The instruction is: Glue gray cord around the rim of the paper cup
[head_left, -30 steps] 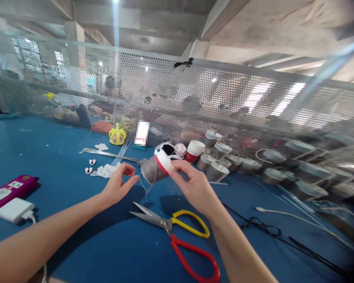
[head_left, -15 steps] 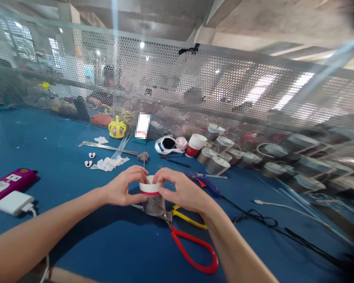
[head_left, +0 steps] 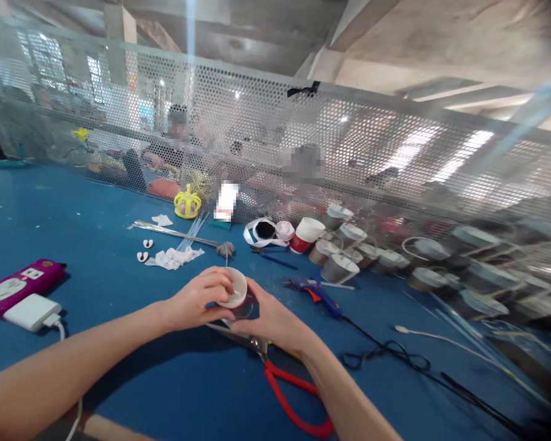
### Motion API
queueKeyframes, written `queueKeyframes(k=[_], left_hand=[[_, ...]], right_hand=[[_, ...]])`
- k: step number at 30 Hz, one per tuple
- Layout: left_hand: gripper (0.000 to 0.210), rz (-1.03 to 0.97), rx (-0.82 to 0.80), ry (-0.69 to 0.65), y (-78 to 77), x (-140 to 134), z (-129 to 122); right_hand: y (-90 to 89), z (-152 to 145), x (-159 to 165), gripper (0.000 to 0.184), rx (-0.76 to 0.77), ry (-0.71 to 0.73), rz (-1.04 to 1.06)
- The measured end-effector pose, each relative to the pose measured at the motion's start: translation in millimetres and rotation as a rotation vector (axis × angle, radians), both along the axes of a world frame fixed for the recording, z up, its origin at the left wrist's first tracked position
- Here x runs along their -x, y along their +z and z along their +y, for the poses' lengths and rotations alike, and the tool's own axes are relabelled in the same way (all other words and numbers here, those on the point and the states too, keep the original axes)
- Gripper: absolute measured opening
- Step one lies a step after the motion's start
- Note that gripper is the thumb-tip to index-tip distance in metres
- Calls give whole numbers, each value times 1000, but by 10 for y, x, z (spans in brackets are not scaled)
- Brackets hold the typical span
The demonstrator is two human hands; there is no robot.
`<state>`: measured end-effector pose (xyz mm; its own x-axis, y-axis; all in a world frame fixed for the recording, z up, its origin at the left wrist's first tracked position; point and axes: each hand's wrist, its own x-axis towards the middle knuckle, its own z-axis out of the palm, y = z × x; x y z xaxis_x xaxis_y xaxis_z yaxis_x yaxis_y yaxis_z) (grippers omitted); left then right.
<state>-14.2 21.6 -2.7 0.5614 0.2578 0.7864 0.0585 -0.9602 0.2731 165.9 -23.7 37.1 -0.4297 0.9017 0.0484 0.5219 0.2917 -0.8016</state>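
Observation:
A white paper cup (head_left: 239,289) with grey yarn wound around its lower part is held between my hands, tilted so that its mouth shows. My left hand (head_left: 195,300) grips its left rim, fingers reaching inside. Around the cup's right side curves my right hand (head_left: 275,315), fingers behind it and thumb in front. A grey yarn ball (head_left: 225,249) lies just beyond, its strand leading toward the cup. Under and beside my right hand are scissors (head_left: 258,345) with red and yellow handles; the yellow one is mostly hidden.
To the right lie a blue glue gun (head_left: 319,295) and its black cord. Stacked cups (head_left: 307,234) and several grey-wrapped cups (head_left: 340,267) stand behind. A purple phone-like case (head_left: 25,285) and white charger (head_left: 33,312) lie left. A perforated metal screen (head_left: 257,122) borders the table.
The cup has turned from upright to tilted, its mouth now facing me more. My right hand has shifted from the rim down onto its side. The camera view has moved slightly.

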Motion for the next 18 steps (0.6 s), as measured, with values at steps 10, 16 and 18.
queueKeyframes(k=[10,16,18], left_hand=[[22,51,379,354,213,-34,-183],[30,78,610,306,148,-55,-164],[35,62,705,275,140,-48,-150]], right_hand=[[-304,-137,164,52,-417,-310,-227],[-387,-127,137,50,-654,-370,-374],[-401,-124,112,50,-680,-375,-407]])
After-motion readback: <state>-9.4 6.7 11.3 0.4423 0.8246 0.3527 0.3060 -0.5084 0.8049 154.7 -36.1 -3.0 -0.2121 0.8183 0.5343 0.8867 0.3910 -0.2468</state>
